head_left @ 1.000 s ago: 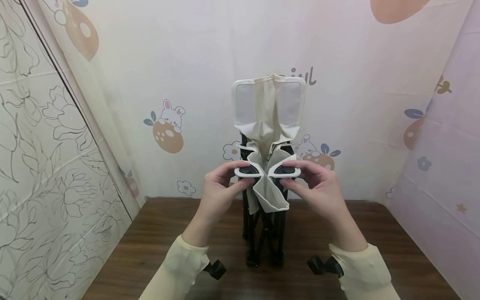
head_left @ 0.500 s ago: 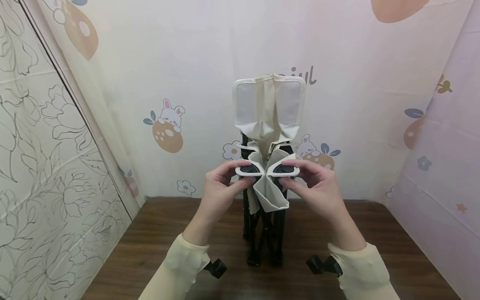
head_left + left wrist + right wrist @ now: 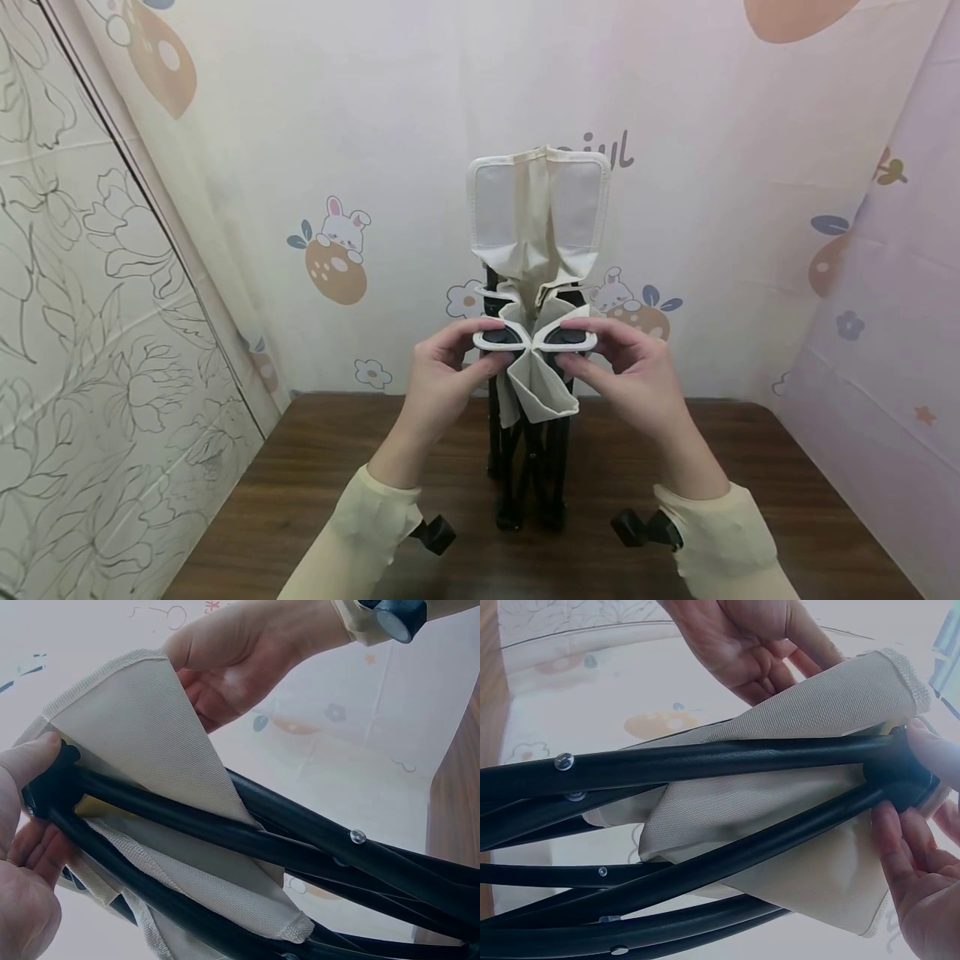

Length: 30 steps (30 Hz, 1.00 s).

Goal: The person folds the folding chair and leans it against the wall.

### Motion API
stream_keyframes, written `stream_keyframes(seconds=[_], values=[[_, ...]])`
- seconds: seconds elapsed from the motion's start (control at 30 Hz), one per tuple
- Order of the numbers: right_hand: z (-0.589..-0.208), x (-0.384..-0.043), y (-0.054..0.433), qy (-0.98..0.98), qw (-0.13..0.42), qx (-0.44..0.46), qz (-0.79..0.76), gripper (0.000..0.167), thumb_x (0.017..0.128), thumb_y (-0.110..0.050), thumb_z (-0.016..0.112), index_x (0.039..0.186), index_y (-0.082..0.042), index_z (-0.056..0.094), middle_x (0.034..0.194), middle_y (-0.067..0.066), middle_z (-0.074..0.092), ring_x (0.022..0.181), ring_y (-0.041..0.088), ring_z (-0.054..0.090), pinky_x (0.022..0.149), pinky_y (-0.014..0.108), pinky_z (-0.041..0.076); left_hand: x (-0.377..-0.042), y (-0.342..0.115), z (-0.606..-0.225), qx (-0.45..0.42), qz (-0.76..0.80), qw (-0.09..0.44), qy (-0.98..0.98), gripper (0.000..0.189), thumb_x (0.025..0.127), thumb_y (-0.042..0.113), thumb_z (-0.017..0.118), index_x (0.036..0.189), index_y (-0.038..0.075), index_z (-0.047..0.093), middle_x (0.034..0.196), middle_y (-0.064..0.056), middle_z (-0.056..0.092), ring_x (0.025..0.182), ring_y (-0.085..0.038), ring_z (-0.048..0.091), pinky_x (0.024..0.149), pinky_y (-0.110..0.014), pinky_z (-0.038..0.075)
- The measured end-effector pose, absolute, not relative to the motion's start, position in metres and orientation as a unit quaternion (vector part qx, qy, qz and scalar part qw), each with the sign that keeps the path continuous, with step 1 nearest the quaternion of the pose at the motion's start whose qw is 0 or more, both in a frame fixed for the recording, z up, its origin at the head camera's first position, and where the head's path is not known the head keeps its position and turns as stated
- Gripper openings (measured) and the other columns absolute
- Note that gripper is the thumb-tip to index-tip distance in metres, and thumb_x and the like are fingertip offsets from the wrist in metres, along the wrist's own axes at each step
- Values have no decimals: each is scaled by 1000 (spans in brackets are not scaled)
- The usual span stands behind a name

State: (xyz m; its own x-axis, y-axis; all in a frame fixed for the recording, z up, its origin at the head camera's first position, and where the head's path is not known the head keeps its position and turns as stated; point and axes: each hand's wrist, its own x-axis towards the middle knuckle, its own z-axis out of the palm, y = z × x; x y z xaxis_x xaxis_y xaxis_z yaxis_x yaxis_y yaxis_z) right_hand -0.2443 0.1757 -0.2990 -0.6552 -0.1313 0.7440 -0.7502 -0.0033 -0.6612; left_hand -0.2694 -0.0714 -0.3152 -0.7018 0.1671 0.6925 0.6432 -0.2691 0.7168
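A partly folded camping chair stands upright mid-table, its cream cloth back (image 3: 497, 208) raised behind and its seat cloth (image 3: 542, 387) creased between the front corners. The black tube legs (image 3: 558, 467) are drawn close together and cross. My left hand (image 3: 446, 367) pinches the left front corner (image 3: 501, 337), thumb below and fingers above. On the other side, my right hand (image 3: 641, 371) pinches the right front corner (image 3: 564, 337) the same way. The two corners nearly meet. In the left wrist view, a black joint (image 3: 56, 780) sits between thumb and fingers; the right wrist view has a matching joint (image 3: 900, 769).
Below the chair is a dark wooden tabletop (image 3: 315, 492). A patterned cloth (image 3: 375, 125) hangs right behind it, with flower-drawn panels (image 3: 97, 333) on the left and another cloth wall (image 3: 885, 333) on the right. Black wrist cameras (image 3: 435, 535) stick out from both sleeves.
Both hands have edged slightly inward, bringing the two front corners a little closer together. The legs have drawn in slightly too. Both grips stay the same.
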Motion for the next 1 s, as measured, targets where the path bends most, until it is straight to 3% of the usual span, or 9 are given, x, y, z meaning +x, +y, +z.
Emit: stream_keyframes(seconds=[0.47, 1.0], values=[[-297, -244, 174, -665, 245, 327, 625, 46, 81, 28, 79, 124, 11, 74, 111, 11, 80, 99, 17, 75, 92, 25, 61, -270, -70, -314, -347, -711, 170, -588, 36, 90, -11, 82, 124, -5, 74, 122, -15, 76, 111, -23, 72, 86, -30, 65], [-296, -245, 174, -678, 230, 327, 617, 44, 83, 25, 80, 123, 10, 74, 113, 9, 80, 97, 17, 75, 87, 25, 62, -272, -68, -313, -360, -709, 164, -583, 36, 90, -12, 82, 124, -5, 74, 121, -15, 76, 113, -25, 71, 91, -31, 63]])
